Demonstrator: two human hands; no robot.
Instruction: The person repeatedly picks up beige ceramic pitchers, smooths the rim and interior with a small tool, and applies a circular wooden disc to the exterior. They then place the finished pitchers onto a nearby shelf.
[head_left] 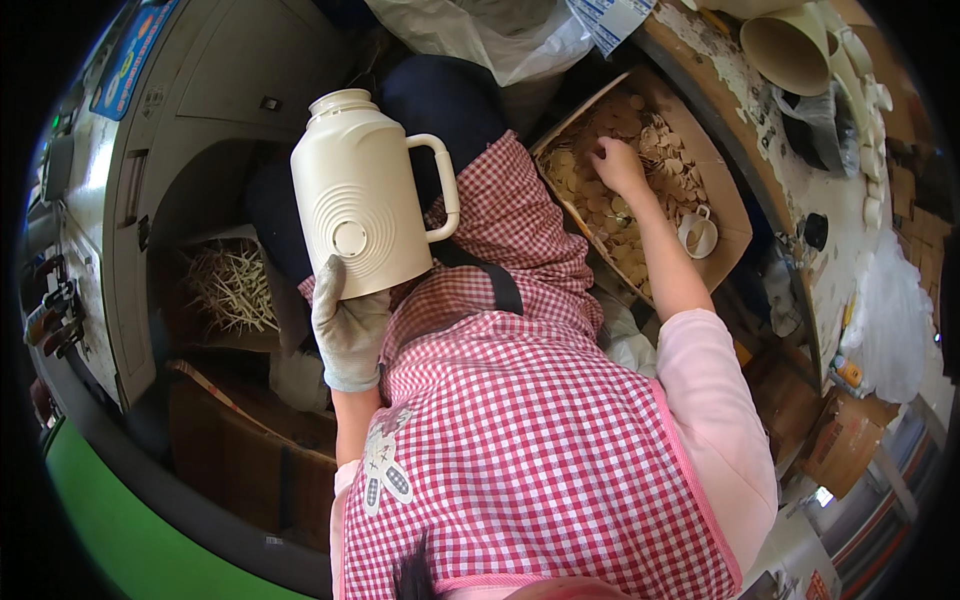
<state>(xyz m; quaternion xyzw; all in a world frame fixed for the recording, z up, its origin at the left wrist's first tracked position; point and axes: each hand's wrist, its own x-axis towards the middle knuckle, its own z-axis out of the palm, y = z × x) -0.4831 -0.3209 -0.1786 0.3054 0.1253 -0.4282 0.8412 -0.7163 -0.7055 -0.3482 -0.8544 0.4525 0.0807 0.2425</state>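
Note:
A cream plastic thermos jug body with a side handle and ringed moulding stands nearly upright over my lap. My left hand, in a pale work glove, grips it at the base, with the thumb on its front near the round mark. Inside a cardboard box at the right, my bare right hand reaches among many small beige plastic discs. Its fingers are bent together, and whatever they may hold is hidden. A small white cup-shaped piece with a handle lies in the same box.
Left of my legs stands a grey machine cabinet. Below it, a box holds thin plastic scraps. A worn workbench runs along the right, bearing more cream jug bodies. A clear plastic bag hangs beside it.

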